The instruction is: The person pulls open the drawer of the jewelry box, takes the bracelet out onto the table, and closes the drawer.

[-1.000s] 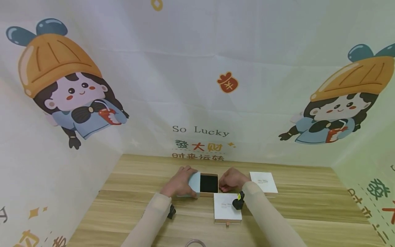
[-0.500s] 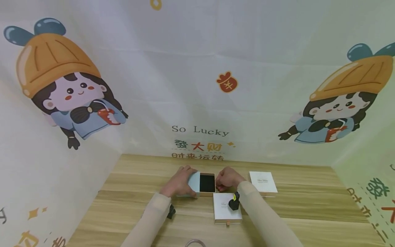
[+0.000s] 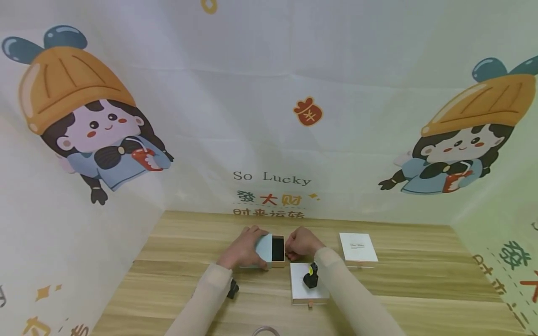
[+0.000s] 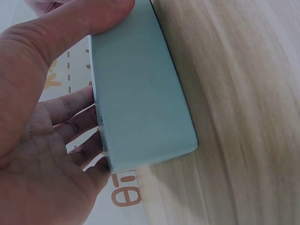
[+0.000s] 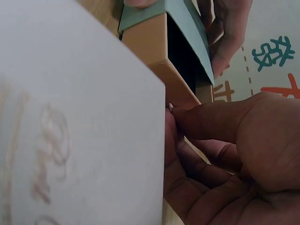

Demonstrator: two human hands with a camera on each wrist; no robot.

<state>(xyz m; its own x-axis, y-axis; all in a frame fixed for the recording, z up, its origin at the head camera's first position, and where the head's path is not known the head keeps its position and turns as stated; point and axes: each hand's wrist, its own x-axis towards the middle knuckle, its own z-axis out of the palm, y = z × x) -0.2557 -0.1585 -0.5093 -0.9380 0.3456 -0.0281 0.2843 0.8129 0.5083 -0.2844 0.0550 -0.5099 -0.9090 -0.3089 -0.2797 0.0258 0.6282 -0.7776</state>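
A light blue drawer box (image 3: 264,249) lies on the table, its tan drawer (image 5: 144,43) with a black inside partly out of the sleeve to the right. My left hand (image 3: 245,247) grips the sleeve from the left, thumb on the near side (image 4: 140,93) and fingers along the far side. At the drawer's right end is my right hand (image 3: 303,243); its thumb and finger pinch a small pull tab (image 5: 170,107) there. A white box (image 3: 299,282) with thin lettering stands right below the right wrist and fills much of the right wrist view.
Another white box (image 3: 358,247) lies to the right of my right hand. At the table's (image 3: 420,275) near edge a pale ring-shaped thing (image 3: 266,328) shows in part. A printed cloth (image 3: 357,186) hangs behind and at both sides.
My right hand has moved left, and the drawer has slid further into the blue sleeve, so less of the black inside shows. My left hand has stayed in place on the sleeve.
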